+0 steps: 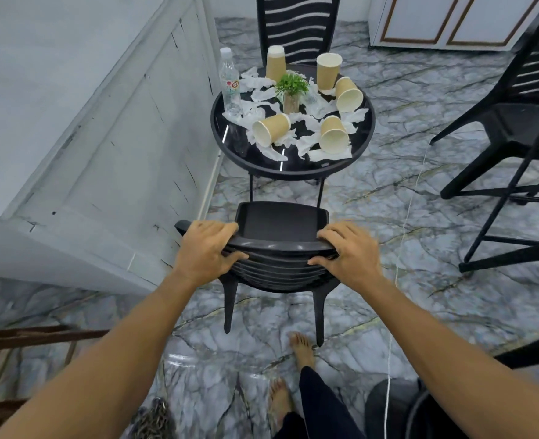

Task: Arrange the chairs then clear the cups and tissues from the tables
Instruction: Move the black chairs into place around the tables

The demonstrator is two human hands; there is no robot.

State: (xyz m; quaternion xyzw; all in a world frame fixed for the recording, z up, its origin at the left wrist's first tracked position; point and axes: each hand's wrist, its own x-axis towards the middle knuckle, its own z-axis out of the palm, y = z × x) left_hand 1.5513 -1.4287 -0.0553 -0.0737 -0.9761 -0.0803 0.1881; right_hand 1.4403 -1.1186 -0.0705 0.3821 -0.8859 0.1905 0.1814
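While the left hand [206, 248] and the right hand [350, 251] curl their fingers [227, 229] over the top rail of the black plastic chair [280, 223], it seems light and stiff.

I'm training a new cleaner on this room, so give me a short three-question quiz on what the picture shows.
1. True or false: the left hand and right hand both grip the backrest of the near chair.
2. How many paper cups are on the round table?
3. Fill in: at the table's left edge stands a clear ____.
Key: 1 true, fingers curled over the top rail. 2 five. 3 water bottle.
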